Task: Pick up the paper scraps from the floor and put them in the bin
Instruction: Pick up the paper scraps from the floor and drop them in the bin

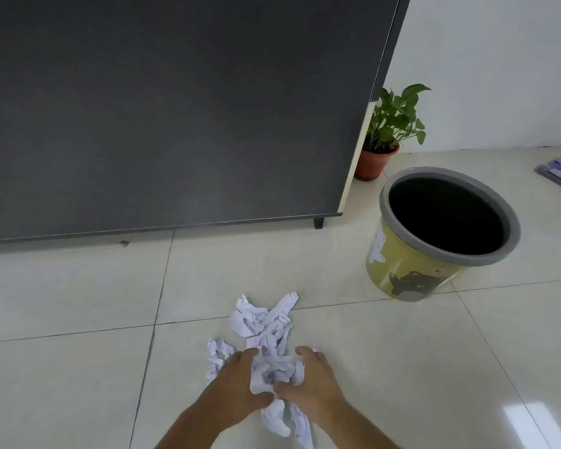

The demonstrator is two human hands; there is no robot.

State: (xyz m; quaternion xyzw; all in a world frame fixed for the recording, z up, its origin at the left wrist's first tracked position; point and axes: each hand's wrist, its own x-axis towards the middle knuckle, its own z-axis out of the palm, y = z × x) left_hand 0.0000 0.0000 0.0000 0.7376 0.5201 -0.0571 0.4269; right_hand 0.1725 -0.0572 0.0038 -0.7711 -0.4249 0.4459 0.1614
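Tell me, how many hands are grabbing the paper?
2. The left hand presses the left side of the paper scraps on the floor; the right hand presses the right side, gathering them between.

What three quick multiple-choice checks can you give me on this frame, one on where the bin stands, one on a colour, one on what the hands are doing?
1. Where is the bin relative to the paper scraps?
A. Ahead and to the right
B. Behind the person
C. To the left, against the cabinet

2. What colour is the bin's rim?
A. Red
B. Grey
C. White

3. What are the hands doing?
A. Both hang empty in the air
B. Left hand and right hand close on scraps between them
C. One holds the potted plant

Answers: 1 A, the bin stands right of and beyond the pile; 2 B, a grey ring tops the yellow wall; 3 B, crumpled paper shows between the two hands.
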